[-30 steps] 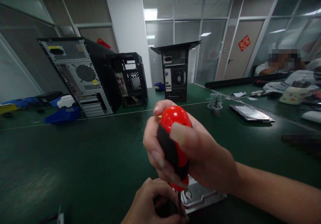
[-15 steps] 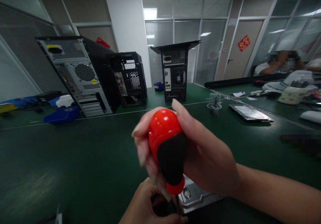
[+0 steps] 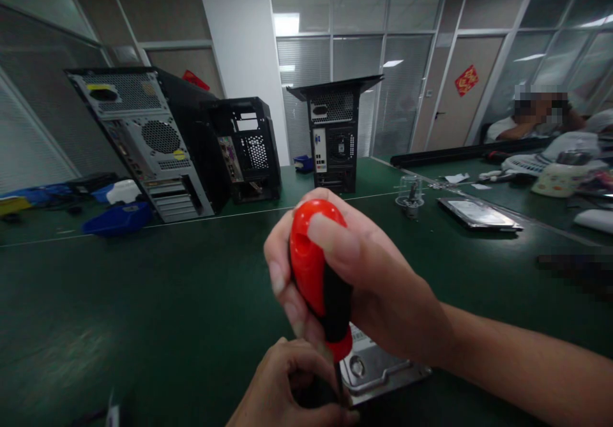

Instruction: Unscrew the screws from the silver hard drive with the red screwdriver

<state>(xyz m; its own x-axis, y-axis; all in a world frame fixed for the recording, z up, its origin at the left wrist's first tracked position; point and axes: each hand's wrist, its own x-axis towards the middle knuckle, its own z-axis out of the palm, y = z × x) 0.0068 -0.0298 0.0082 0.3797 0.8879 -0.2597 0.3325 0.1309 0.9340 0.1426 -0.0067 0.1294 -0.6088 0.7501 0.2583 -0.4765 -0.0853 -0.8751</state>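
My right hand (image 3: 383, 274) is wrapped around the red and black handle of a screwdriver (image 3: 311, 274), its thumb lying over the top end. The shaft points down toward the tips of my left hand (image 3: 287, 389). That hand is closed, thumb and forefinger curled together around the low end of the shaft; what they pinch is hidden. Under my right hand lies a silver hard drive (image 3: 378, 369) with a label, partly covered by both hands. The screwdriver's tip cannot be made out.
Another hard drive (image 3: 479, 213) lies to the right, beside a clear plastic spindle (image 3: 410, 194). Computer cases (image 3: 335, 140) stand at the back, with a blue tray (image 3: 117, 218) at left. A person (image 3: 531, 117) sits at far right.
My right hand has turned on the screwdriver handle, and its thumb has come over the red top. The left hand stays about where it was.
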